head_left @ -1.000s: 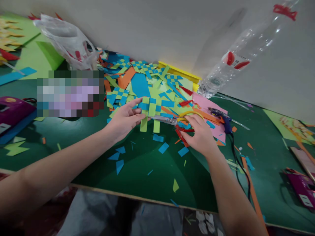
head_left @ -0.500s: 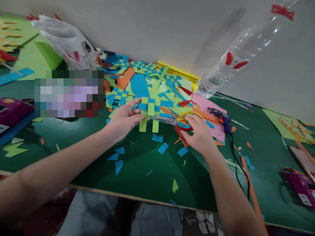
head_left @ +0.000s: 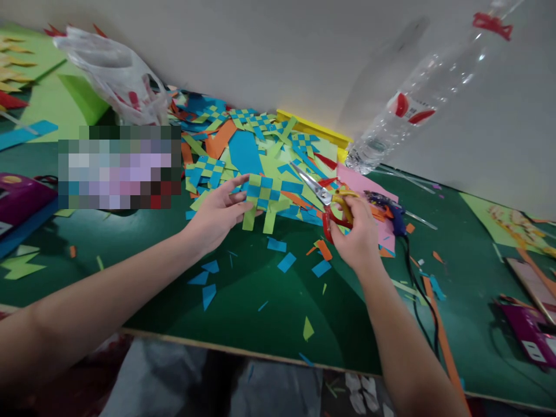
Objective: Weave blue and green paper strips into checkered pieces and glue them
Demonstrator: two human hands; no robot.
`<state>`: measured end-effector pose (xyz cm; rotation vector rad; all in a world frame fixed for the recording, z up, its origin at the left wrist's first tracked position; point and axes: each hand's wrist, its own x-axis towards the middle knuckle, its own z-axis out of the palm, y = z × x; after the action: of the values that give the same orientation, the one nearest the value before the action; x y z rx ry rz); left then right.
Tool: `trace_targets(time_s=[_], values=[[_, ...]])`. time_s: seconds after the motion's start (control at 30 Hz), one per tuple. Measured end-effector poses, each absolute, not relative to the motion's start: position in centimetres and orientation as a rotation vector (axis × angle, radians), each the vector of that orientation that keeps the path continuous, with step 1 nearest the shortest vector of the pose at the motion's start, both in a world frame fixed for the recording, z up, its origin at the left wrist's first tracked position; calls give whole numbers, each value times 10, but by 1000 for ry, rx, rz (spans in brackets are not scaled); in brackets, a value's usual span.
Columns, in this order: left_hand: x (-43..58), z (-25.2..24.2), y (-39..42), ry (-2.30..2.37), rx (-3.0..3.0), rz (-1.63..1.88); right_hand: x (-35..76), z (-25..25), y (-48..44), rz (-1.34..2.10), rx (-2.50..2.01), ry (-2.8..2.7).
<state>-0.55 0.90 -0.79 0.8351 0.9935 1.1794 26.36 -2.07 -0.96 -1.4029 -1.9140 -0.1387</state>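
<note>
My left hand (head_left: 221, 211) pinches the left edge of a woven paper piece (head_left: 263, 194), a green and blue check with loose strips sticking out below and to the right. In my right hand (head_left: 358, 234) is a pair of scissors (head_left: 324, 196) with one yellow and one red handle. Their blades look closed, point up and left, and stand apart from the woven piece. Behind both hands lies a heap of cut strips and other woven checks (head_left: 211, 166). Small blue paper scraps (head_left: 286, 262) are scattered on the green table in front.
A clear plastic bottle (head_left: 402, 113) stands at the back right by the grey wall. A glue gun (head_left: 393, 214) with a black cord lies on pink paper (head_left: 354, 180). To the left is a white plastic bag (head_left: 113, 72); a phone (head_left: 530, 286) lies far right.
The scissors have come away from the woven piece and swung upward, their blades now pointing up-left. The woven piece has tilted slightly in my left hand, showing more of its check.
</note>
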Motion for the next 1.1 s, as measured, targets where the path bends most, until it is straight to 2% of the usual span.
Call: trace_targets(time_s=[0.17,0.53,1.1], values=[[-7,-9,9,1052,873,1239,263,-9,-20,-221,-1429,-1833],[-10,-16,15,992,761,1295,251,-3,-31,-372,-1442,-2130],[-10,-10,13,945,664,1285,252,-8,-29,-430,-1305,-2258]])
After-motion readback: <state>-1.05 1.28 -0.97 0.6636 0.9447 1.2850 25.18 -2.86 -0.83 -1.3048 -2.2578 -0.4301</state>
